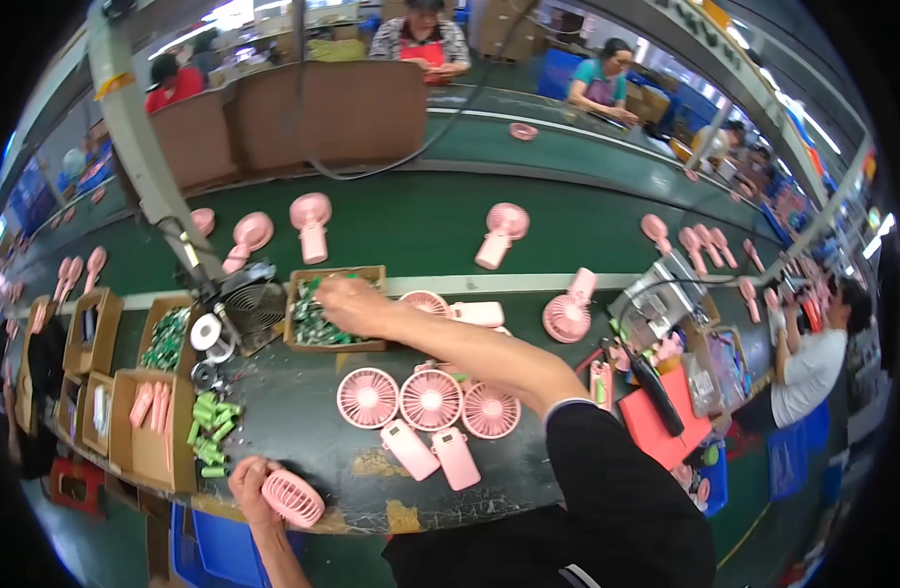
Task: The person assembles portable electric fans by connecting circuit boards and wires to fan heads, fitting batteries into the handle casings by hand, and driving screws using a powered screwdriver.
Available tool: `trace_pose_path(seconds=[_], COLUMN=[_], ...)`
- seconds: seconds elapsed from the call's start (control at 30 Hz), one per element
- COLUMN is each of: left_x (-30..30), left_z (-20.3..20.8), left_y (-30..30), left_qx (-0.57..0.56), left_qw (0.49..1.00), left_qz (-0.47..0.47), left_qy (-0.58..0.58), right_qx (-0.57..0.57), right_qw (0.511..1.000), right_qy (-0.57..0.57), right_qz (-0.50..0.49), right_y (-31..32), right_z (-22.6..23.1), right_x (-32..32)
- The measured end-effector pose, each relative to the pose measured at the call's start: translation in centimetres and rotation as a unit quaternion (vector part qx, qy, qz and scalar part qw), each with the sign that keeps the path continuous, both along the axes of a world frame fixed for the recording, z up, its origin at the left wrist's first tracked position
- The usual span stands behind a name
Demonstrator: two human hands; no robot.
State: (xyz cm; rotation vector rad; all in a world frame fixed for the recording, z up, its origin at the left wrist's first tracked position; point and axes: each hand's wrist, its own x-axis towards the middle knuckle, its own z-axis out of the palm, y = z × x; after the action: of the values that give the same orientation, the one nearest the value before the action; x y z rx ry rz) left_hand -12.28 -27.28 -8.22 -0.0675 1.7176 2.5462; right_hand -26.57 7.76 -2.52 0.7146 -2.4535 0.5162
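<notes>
Left hand [252, 488] is gripping a pink fan [293, 498] by its left side, its fingers closing around it, and is holding it at the near edge of the table [288, 397]. Its ribbed grille is showing to the right of the fingers. Right hand [344, 302] is lying over the boards [311, 325], small and green, that are filling a cardboard box [342, 346]; its fingertips are hiding among them, so I cannot tell whether they are pinching one.

The right forearm is crossing above more pink fans, partly covering those behind. Nearer the body, three round heads [430, 400] are sitting in a row, with two pale handles [456, 459] pointing toward the person. Green cylinders [213, 426] are lying loose just beside a box of pink parts [151, 407], left of the hands. Above them, a white spool [207, 331] is standing near the lamp-like post's foot. On the right, a black bottle-like thing [657, 394] is resting on a red sheet [665, 426]. Beyond, spaced-out fans are lying on the green belt [401, 230], and a co-worker [425, 44] is sitting across it.
</notes>
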Motion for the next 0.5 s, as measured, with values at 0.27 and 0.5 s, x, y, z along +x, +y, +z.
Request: trace_pose_path(seconds=[0.27,0.5], left_x=[0.5,0.6], left_z=[1.7,1.8], left_y=[1.4,2.0], left_qx=[-0.022,-0.020], left_qw=[0.998,0.999], left_qz=[-0.049,-0.029], left_qy=[-0.014,-0.035], right_qx=[-0.116,-0.476], right_qw=[0.988,0.813], right_qy=[-0.085,-0.335], right_qz=[0.062,0.020], right_y=[3.0,2.4], right_z=[1.1,4.6], right_x=[3.2,4.2])
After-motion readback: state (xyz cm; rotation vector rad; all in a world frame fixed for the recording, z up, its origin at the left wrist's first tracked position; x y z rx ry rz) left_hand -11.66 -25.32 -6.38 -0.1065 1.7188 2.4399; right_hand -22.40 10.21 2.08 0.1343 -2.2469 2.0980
